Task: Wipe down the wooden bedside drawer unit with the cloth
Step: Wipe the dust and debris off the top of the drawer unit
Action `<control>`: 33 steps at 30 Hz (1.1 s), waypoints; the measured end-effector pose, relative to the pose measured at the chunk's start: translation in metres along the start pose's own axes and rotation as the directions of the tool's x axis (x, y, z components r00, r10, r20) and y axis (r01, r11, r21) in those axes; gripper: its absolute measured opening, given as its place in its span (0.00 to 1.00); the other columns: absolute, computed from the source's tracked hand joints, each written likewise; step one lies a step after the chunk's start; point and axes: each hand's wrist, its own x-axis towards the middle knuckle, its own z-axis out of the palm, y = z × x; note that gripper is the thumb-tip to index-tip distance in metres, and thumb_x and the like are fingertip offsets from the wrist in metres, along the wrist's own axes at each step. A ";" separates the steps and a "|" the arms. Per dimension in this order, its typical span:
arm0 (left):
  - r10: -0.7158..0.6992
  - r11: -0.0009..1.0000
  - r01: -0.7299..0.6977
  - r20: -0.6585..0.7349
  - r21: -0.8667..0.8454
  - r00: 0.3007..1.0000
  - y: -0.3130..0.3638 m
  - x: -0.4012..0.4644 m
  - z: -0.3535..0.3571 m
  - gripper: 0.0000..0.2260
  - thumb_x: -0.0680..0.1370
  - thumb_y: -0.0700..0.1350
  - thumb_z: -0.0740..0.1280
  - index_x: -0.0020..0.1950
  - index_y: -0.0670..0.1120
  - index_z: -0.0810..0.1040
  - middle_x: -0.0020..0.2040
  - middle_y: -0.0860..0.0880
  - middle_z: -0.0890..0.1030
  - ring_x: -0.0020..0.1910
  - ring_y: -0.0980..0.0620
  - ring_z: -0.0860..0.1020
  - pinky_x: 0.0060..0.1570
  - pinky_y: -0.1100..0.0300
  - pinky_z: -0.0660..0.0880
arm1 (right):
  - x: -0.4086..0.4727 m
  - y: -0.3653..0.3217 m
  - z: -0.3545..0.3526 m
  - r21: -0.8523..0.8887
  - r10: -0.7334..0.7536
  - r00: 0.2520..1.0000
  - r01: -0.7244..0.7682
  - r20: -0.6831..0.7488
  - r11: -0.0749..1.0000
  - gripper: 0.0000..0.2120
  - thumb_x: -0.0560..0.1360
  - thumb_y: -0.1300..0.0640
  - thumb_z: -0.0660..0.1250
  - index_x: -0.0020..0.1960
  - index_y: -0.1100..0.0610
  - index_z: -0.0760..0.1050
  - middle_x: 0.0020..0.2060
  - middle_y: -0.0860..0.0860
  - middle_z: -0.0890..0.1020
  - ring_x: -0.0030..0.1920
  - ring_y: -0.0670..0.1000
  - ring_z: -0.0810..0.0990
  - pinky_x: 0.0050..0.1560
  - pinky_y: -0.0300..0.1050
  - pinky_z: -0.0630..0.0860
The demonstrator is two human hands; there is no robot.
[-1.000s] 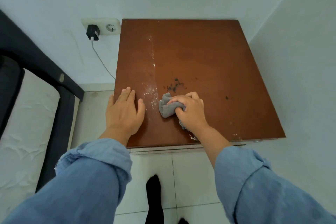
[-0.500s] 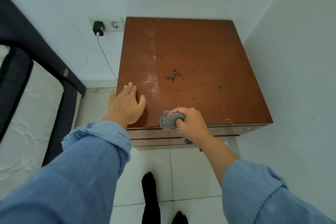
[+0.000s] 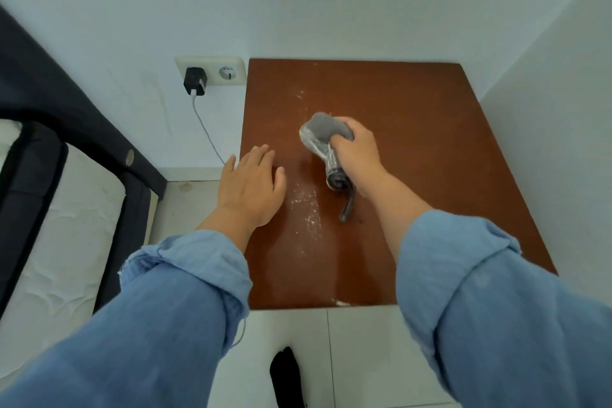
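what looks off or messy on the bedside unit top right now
A trail of white specks runs across the top of the wooden unit, from near the back edge toward the front, passing between the left hand and the right hand that grips the grey cloth. A white chip marks the front edge.

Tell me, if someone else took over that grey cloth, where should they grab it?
Probably around the bunched middle of the grey cloth, coming from above, as the right hand does now with its fingers curled over it. The wad is thickest there; the thin tail trailing toward the unit's front edge would only dangle.
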 end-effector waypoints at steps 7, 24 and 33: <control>0.059 0.998 -0.059 0.012 0.020 0.998 -0.027 0.067 0.011 0.26 0.81 0.54 0.49 0.76 0.45 0.61 0.77 0.49 0.60 0.76 0.51 0.58 0.75 0.52 0.50 | 0.121 -0.017 0.046 -0.007 -0.075 0.978 0.076 -0.194 0.997 0.18 0.72 0.64 0.59 0.59 0.54 0.76 0.52 0.51 0.81 0.49 0.49 0.77 0.46 0.37 0.72; 0.142 0.979 -0.162 -0.155 -0.125 0.978 -0.048 0.085 0.015 0.22 0.71 0.49 0.58 0.58 0.43 0.81 0.59 0.48 0.81 0.55 0.48 0.80 0.65 0.51 0.71 | 0.225 -0.021 0.116 -0.465 -0.229 0.967 0.254 0.111 0.848 0.23 0.67 0.55 0.56 0.59 0.44 0.77 0.55 0.50 0.82 0.58 0.56 0.77 0.60 0.51 0.73; 0.086 0.995 -0.089 -0.064 -0.035 0.994 -0.050 0.074 0.016 0.32 0.74 0.55 0.44 0.72 0.46 0.70 0.73 0.49 0.69 0.73 0.54 0.65 0.74 0.55 0.51 | 0.166 0.004 0.101 -0.475 -0.204 0.951 0.294 0.232 0.829 0.19 0.64 0.54 0.54 0.48 0.44 0.79 0.48 0.52 0.83 0.55 0.56 0.75 0.62 0.54 0.68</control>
